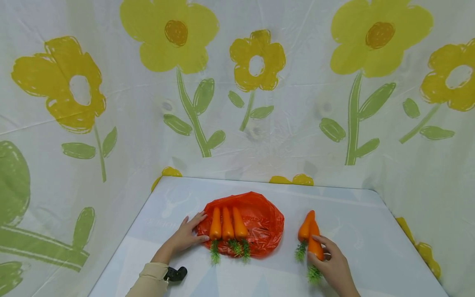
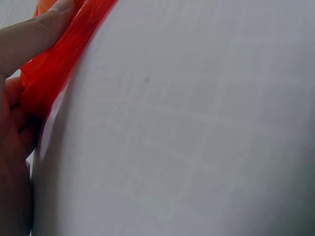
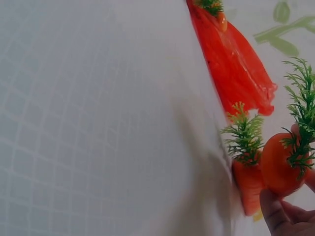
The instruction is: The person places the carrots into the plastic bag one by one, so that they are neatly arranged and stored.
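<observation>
A red plastic bag [image 1: 263,225] is spread on the table, with three orange toy carrots [image 1: 227,225] lying side by side on it, green tops toward me. My left hand [image 1: 187,234] grips the bag's left edge; the left wrist view has the thumb over the red plastic [image 2: 74,59] and curled fingers beneath. To the right of the bag, my right hand [image 1: 332,262] pinches another carrot [image 1: 314,243] between thumb and fingers. In the right wrist view this carrot [image 3: 280,164] shows its thick end and leafy top. Close beside it lies one more carrot [image 1: 305,227].
A pale, faintly patterned table [image 1: 356,231] carries everything. Behind it and at both sides hangs a white curtain [image 1: 289,136] printed with yellow flowers. A black strap-like piece [image 1: 176,274] is at my left wrist, beside a beige sleeve [image 1: 150,278].
</observation>
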Tool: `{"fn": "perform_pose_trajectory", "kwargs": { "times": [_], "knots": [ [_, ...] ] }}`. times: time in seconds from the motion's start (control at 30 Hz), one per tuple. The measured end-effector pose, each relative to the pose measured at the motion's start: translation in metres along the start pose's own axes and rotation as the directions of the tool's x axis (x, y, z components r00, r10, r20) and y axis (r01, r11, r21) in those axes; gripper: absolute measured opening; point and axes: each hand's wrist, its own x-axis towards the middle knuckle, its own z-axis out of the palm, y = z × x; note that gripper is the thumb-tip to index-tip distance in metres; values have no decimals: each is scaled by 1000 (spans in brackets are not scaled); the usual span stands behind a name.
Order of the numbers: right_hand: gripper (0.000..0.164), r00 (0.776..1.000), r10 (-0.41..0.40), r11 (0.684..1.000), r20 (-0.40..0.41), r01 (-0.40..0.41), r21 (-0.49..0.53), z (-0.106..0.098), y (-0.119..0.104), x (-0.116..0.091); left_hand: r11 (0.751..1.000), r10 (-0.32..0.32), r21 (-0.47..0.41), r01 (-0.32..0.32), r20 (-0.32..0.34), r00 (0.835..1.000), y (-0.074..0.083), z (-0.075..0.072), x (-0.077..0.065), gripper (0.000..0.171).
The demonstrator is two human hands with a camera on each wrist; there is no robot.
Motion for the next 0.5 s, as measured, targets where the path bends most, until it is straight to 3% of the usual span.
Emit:
{"fn": "perform_pose_trajectory", "kwargs": {
  "times": [0.5],
  "knots": [
    [63, 999, -35, 999, 1, 35, -8, 6, -9, 1, 1000, -11, -2, 11, -4, 1000, 1, 0, -1, 88]
  ]
}}
